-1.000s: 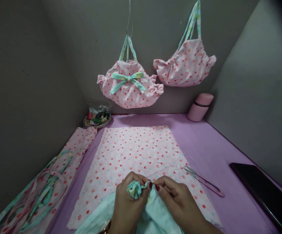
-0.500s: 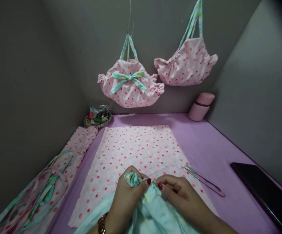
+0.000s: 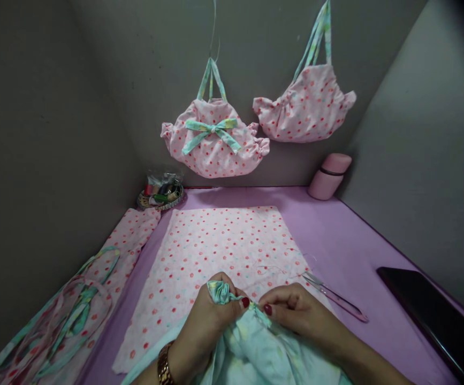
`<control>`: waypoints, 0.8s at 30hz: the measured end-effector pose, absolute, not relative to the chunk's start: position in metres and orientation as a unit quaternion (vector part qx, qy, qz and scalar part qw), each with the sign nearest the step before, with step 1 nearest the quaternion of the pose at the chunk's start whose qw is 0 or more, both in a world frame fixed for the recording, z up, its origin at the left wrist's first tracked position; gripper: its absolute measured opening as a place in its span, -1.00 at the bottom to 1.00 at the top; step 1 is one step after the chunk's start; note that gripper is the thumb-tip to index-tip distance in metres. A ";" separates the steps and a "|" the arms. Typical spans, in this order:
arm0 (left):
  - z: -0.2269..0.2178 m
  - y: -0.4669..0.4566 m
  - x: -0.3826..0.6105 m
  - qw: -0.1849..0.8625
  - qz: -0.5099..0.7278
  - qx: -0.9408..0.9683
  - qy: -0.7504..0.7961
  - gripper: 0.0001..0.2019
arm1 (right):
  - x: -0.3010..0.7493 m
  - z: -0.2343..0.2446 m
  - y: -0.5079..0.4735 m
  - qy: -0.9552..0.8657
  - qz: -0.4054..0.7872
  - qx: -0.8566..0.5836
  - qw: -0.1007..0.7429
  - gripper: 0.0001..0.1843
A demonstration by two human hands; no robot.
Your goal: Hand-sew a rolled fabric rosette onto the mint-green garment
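A mint-green cloth (image 3: 256, 350) lies bunched at the near edge, over a flat pink polka-dot fabric (image 3: 223, 251). My left hand (image 3: 211, 315) is closed round a gathered knob of the green cloth, thumb pressed on top. My right hand (image 3: 296, 310) pinches the same cloth just to the right of that knob, fingertips almost touching the left thumb. Whether a needle sits in the pinch is too small to tell. A gold bracelet circles my left wrist.
Pink thread snips (image 3: 336, 299) lie right of my hands on the purple tabletop (image 3: 348, 240). A dark phone (image 3: 436, 315) sits far right. Two pink dotted bags (image 3: 215, 136) (image 3: 307, 107) hang on the back wall; a pink flask (image 3: 330, 176), thread dish (image 3: 161, 192) and fabric pile (image 3: 67, 315) stand around.
Both hands have shifted slightly toward me and down, staying on the green cloth; more of the gathered cloth shows under my wrists.
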State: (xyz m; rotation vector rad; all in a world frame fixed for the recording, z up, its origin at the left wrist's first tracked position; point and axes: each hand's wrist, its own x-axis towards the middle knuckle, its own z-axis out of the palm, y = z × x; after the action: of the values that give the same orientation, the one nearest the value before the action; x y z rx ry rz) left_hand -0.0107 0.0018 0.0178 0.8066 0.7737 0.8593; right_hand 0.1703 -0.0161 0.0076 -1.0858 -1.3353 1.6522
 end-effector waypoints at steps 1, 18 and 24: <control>0.018 0.002 -0.011 0.763 0.393 0.373 0.353 -0.74 | 0.171 0.008 -0.016 -0.523 0.646 -0.420 0.364 -0.71; 0.016 0.005 -0.016 0.763 0.351 0.428 0.333 -0.72 | 0.179 0.010 -0.014 -0.526 0.682 -0.383 0.333 -0.72; 0.011 0.003 -0.015 0.759 0.345 0.437 0.337 -0.72 | 0.178 0.003 -0.017 -0.514 0.701 -0.371 0.327 -0.70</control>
State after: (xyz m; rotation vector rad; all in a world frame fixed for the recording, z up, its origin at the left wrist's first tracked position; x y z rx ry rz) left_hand -0.0153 0.0025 0.0114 0.9519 0.7337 0.7522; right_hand 0.1781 -0.0173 0.0030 -0.9721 -1.3460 1.8361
